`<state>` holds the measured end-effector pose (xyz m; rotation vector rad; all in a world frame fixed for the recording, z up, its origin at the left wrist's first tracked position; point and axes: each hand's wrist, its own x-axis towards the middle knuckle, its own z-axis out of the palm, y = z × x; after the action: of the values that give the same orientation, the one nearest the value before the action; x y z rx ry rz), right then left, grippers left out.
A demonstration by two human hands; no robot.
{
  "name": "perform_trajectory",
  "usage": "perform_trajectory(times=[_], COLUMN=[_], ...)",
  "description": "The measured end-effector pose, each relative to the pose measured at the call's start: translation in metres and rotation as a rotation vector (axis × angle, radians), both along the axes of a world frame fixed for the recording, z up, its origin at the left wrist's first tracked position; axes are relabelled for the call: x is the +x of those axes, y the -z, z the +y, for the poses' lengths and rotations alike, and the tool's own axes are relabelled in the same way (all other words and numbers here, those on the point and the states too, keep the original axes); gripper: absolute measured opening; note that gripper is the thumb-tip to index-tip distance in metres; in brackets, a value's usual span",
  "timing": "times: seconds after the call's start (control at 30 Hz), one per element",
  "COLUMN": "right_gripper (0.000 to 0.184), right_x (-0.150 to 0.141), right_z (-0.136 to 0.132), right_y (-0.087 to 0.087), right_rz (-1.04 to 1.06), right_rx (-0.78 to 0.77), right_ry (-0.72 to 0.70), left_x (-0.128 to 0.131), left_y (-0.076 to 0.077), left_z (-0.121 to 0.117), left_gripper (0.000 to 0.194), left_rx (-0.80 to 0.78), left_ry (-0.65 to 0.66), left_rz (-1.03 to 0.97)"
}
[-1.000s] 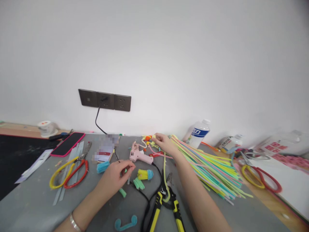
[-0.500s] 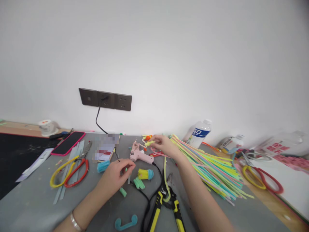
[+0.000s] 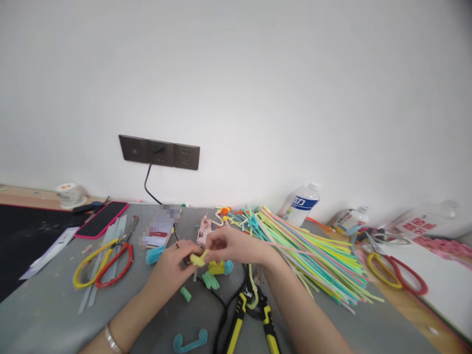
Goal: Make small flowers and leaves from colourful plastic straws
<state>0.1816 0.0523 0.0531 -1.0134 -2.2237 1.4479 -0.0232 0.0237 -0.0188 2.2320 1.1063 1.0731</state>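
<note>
My right hand [image 3: 231,245] is closed in a pinch on a short, fuzzy yellow pipe cleaner piece [image 3: 199,259]. The piece's other end meets the fingertips of my left hand [image 3: 176,263], whose fingers are curled closed; what lies inside them is mostly hidden. Just behind the hands is a pink glue gun [image 3: 204,230], partly covered by my right hand. Below the fingers lie a yellow-and-blue pipe cleaner bundle [image 3: 217,268], a folded green piece [image 3: 210,280] and a small green piece [image 3: 186,294]. A blue bundle [image 3: 155,254] rests beside my left hand.
Yellow-and-black pliers [image 3: 236,327] lie in front, near a curled blue pipe cleaner [image 3: 190,341]. Many loose pipe cleaners [image 3: 317,250] spread to the right. At left are red-and-yellow-handled snips [image 3: 114,265] and a phone [image 3: 102,219]. A bottle [image 3: 300,204] stands by the wall.
My right hand has come left and toward me from behind the glue gun, bringing the yellow pipe cleaner piece to my left hand. My left hand has stayed nearly in place.
</note>
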Motion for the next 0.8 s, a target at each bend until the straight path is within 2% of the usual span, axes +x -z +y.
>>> perform_trajectory(times=[0.07,0.17,0.27,0.33,0.47,0.67,0.8], right_gripper=[0.023,0.019,0.018,0.018,0.014,0.010,0.014], right_x=[0.008,0.023,0.029,0.027,0.016,0.003,0.005], right_z=[0.009,0.025,0.036,0.038,0.030,0.011,0.010], right_y=[0.009,0.026,0.038,0.041,0.032,0.017,0.009], right_rz=[-0.055,-0.217,-0.242,-0.245,-0.239,-0.255,-0.227], right_rx=[0.054,0.286,0.346,0.380,0.436,0.441,0.497], right_ry=[0.061,0.342,0.408,0.439,0.463,0.318,0.361], left_x=[0.001,0.002,0.002,0.001,-0.001,0.001,0.009], left_y=[0.000,0.001,0.003,0.003,0.003,0.003,0.003], left_z=[0.001,0.001,0.003,0.005,0.007,0.007,0.008], left_gripper=[0.014,0.031,0.034,0.031,0.029,0.015,0.012], left_rx=[-0.007,-0.036,-0.065,-0.074,-0.097,-0.074,-0.067], left_ry=[-0.027,-0.065,-0.075,-0.083,-0.104,-0.031,-0.111], left_rz=[0.011,0.004,0.004,0.013,0.036,0.179,0.334])
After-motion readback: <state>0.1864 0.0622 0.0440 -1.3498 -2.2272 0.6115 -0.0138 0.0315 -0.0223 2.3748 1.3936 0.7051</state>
